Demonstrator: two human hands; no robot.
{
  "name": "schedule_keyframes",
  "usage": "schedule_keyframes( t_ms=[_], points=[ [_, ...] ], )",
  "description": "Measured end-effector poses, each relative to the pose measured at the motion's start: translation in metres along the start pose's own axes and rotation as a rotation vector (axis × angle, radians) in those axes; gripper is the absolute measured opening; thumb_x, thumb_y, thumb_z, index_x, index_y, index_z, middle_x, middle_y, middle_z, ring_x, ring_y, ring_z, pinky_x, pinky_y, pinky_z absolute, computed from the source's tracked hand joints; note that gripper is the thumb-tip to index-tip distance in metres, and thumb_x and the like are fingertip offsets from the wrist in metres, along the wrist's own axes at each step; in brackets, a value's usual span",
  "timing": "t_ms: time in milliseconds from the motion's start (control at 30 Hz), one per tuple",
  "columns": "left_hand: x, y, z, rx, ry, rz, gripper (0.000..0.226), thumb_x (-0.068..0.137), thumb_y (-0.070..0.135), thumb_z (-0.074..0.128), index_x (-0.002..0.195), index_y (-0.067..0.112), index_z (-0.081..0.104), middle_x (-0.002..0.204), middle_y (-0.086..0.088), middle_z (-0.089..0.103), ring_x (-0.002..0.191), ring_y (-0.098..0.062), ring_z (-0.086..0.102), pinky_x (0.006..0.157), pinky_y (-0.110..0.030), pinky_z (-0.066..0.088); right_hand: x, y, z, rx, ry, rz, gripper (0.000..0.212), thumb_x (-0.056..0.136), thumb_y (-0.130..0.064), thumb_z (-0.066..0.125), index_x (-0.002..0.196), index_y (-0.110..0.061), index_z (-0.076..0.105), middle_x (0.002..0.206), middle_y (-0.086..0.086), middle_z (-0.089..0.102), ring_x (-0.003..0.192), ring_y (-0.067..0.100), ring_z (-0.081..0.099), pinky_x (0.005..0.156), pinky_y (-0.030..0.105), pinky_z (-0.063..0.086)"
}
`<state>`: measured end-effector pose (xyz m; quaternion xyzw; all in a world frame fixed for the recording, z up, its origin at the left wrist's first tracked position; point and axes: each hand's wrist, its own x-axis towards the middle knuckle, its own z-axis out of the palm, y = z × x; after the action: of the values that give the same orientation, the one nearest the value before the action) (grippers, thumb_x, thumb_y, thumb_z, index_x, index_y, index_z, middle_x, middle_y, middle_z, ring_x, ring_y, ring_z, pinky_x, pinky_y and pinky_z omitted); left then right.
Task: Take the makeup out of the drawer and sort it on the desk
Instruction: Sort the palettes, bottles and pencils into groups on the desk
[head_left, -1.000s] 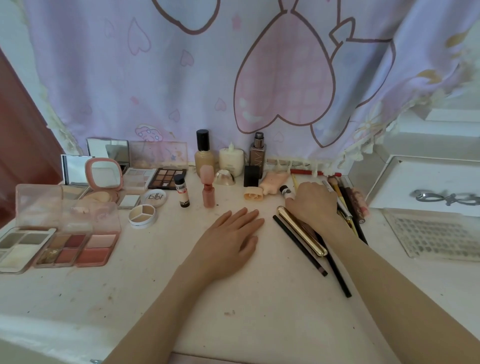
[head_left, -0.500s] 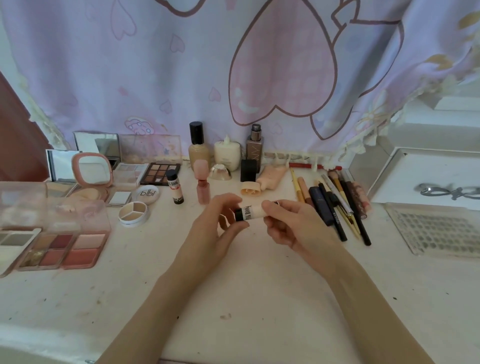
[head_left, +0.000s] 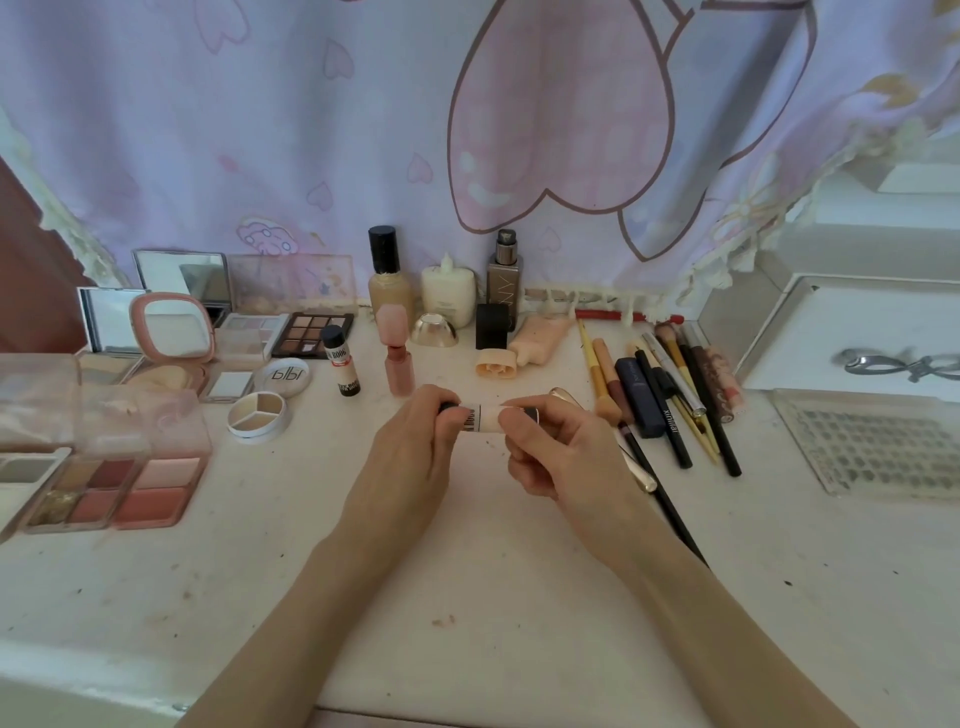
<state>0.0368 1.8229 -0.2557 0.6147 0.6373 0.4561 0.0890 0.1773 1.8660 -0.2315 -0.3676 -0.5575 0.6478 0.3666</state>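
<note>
Both hands hold a small pale tube (head_left: 485, 419) level above the desk (head_left: 467, 582), in front of the pink bottle (head_left: 397, 348). The left hand (head_left: 410, 457) curls its fingers over the dark cap end, hiding it; the right hand (head_left: 558, 457) pinches the other end, also covered. Only part of the tube's lettering shows. Right of the pink bottle, pencils and brushes (head_left: 670, 395) lie partly behind the right hand.

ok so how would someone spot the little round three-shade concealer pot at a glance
Start at the open blush palette on the desk's left edge, then look just past its far right corner. The white concealer pot lies there, in front of the white disc. It is the only round pan split into three beige wedges.
</note>
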Motion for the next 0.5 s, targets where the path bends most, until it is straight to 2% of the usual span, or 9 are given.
schedule_keyframes(
  t_ms=[67, 100, 167, 233, 267, 333, 433, 500],
  points=[
    [0.0016, -0.0005, -0.0018, -0.004, 0.029, -0.015, 0.032, 0.089, 0.050, 0.028, 0.069, 0.030, 0.043, 0.061, 0.009, 0.043, 0.064, 0.002, 0.046, 0.056, -0.011, 0.033, 0.0003, 0.0001, -0.0004, 0.019, 0.010, 0.036, 0.008, 0.088, -0.016, 0.061, 0.090, -0.011, 0.066, 0.054, 0.000, 0.052, 0.047, 0.012, 0.046, 0.044, 0.020, 0.034],
    [0.0022, -0.0006, -0.0025, -0.024, 0.034, -0.026, 0.031, 0.083, 0.052, 0.024, 0.071, 0.032, 0.045, 0.062, 0.009, 0.045, 0.065, 0.001, 0.047, 0.056, -0.012, 0.034, 0.0007, -0.0005, -0.0009, 0.022, 0.025, 0.057, 0.010, 0.087, -0.018, 0.062, 0.090, -0.010, 0.066, 0.054, 0.000, 0.053, 0.046, 0.012, 0.047, 0.044, 0.019, 0.035],
    [0.0018, -0.0004, -0.0040, -0.093, -0.005, -0.012, 0.024, 0.081, 0.051, 0.032, 0.091, 0.036, 0.048, 0.077, 0.011, 0.052, 0.074, 0.000, 0.050, 0.063, -0.011, 0.038, 0.0017, -0.0027, -0.0027, 0.032, 0.076, 0.100, 0.022, 0.086, -0.025, 0.063, 0.089, -0.003, 0.064, 0.053, 0.000, 0.052, 0.042, 0.009, 0.045, 0.040, 0.016, 0.035],
    [-0.0007, 0.0007, -0.0053, -0.080, -0.083, 0.084, 0.026, 0.083, 0.041, 0.055, 0.107, 0.040, 0.043, 0.090, 0.014, 0.052, 0.081, 0.002, 0.049, 0.070, -0.009, 0.039, 0.0026, -0.0045, -0.0048, 0.035, 0.111, 0.126, 0.031, 0.086, -0.032, 0.061, 0.083, -0.002, 0.062, 0.051, 0.000, 0.050, 0.037, 0.008, 0.041, 0.036, 0.015, 0.030],
    [-0.0022, 0.0002, -0.0050, -0.054, -0.108, 0.129, 0.031, 0.083, 0.031, 0.063, 0.105, 0.040, 0.042, 0.090, 0.016, 0.052, 0.081, 0.005, 0.048, 0.072, -0.008, 0.038, 0.0028, -0.0046, -0.0056, 0.021, 0.119, 0.137, 0.032, 0.087, -0.036, 0.060, 0.077, -0.005, 0.061, 0.050, 0.000, 0.049, 0.036, 0.007, 0.039, 0.036, 0.016, 0.028],
    [-0.0033, 0.0015, -0.0051, -0.036, -0.101, 0.120, 0.035, 0.083, 0.017, 0.066, 0.093, 0.041, 0.043, 0.084, 0.018, 0.053, 0.077, 0.008, 0.047, 0.069, -0.007, 0.036, 0.0027, -0.0041, -0.0064, -0.010, 0.123, 0.150, 0.033, 0.087, -0.038, 0.058, 0.072, -0.009, 0.059, 0.048, -0.002, 0.048, 0.036, 0.007, 0.037, 0.037, 0.017, 0.027],
    [-0.0008, 0.0040, -0.0067, -0.056, -0.072, -0.001, 0.023, 0.088, 0.021, 0.056, 0.080, 0.040, 0.046, 0.069, 0.013, 0.054, 0.066, 0.002, 0.049, 0.061, -0.010, 0.037, 0.0034, -0.0040, -0.0060, 0.006, 0.080, 0.116, 0.024, 0.089, -0.029, 0.058, 0.081, -0.007, 0.061, 0.053, 0.001, 0.050, 0.040, 0.009, 0.041, 0.038, 0.016, 0.029],
    [0.0003, 0.0033, -0.0076, -0.084, -0.048, -0.057, 0.024, 0.090, 0.021, 0.052, 0.076, 0.040, 0.048, 0.064, 0.010, 0.056, 0.065, -0.003, 0.050, 0.060, -0.013, 0.037, 0.0032, -0.0045, -0.0055, 0.044, 0.047, 0.107, 0.016, 0.090, -0.022, 0.058, 0.088, -0.006, 0.062, 0.056, 0.002, 0.053, 0.045, 0.010, 0.045, 0.037, 0.014, 0.032]
  ],
)
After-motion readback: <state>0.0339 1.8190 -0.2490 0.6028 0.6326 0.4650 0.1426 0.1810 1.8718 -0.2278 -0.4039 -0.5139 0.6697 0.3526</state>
